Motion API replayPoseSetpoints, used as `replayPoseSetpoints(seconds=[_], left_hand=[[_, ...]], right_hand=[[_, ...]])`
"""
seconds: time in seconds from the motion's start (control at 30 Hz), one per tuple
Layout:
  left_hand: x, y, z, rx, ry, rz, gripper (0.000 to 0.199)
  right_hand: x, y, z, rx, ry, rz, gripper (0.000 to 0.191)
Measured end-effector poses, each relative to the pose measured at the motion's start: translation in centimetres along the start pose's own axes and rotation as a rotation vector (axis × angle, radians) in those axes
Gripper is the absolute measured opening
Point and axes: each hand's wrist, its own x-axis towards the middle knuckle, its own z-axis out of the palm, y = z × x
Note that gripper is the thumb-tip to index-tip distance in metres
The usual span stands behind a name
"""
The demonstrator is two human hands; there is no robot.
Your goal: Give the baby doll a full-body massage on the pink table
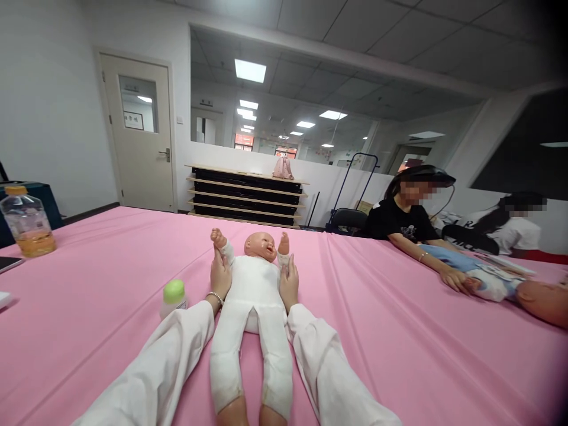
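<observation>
A baby doll (pixel 255 284) with a white cloth body and bare plastic head, hands and feet lies on its back in front of me. Its head points away from me and its arms are raised. My left hand (pixel 220 275) grips the doll's arm on the left, fingers pointing up along it. On the other side my right hand (pixel 289 283) holds the doll's other arm, thumb on the inner side. Beside my left forearm stands a small bottle with a green cap (pixel 173 291), partly hidden by my sleeve.
A pink cloth (pixel 364 331) covers the table. At the left are a drink bottle (pixel 31 228) with an orange cap and a dark flat device (pixel 9 264). To the right, a person in black (pixel 402 219) handles another doll (pixel 501 287) in blue and white clothes.
</observation>
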Motion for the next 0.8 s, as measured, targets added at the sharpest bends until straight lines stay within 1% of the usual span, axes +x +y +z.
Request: replayPoseSetpoints(seconds=[0.07,0.1,0.2,0.23,0.3,0.43,0.57,0.67,0.73,0.8], left_hand=[[0.9,-0.8,0.4,0.137,-0.005,0.137,0.058],[1.3,-1.3,0.5,0.192,-0.016,0.154,0.057],[2.5,-2.8,0.6,0.340,-0.075,0.051,0.053],[2.8,-3.2,0.5,0.390,-0.089,0.019,0.052],[3.2,-3.6,0.2,0.477,-0.113,0.000,0.049],[3.3,-3.5,0.0,0.643,-0.143,0.022,0.046],[3.0,-2.8,0.0,0.823,-0.205,0.004,0.049],[2.8,-2.5,0.0,0.870,-0.232,0.016,0.049],[2.7,-2.4,0.0,0.875,-0.240,0.030,0.048],[2.7,-2.5,0.0,0.872,-0.244,0.042,0.048]], right_hand=[[0.5,1.1,0.0,-0.021,-0.023,0.006,0.056],[0.8,1.6,0.0,-0.024,-0.031,0.032,0.057],[1.2,2.4,-0.2,0.020,-0.041,0.101,0.055],[1.2,2.4,-0.2,0.041,-0.044,0.094,0.053],[1.1,2.4,-0.2,0.057,-0.055,0.061,0.049],[1.1,2.6,-0.1,-0.064,-0.096,0.015,0.045],[1.4,3.2,-0.5,-0.231,-0.161,-0.020,0.046],[1.8,3.4,-0.8,-0.323,-0.234,-0.031,0.046],[2.0,3.4,-0.9,-0.340,-0.279,-0.036,0.046],[2.2,3.2,-0.9,-0.340,-0.297,-0.050,0.046]])
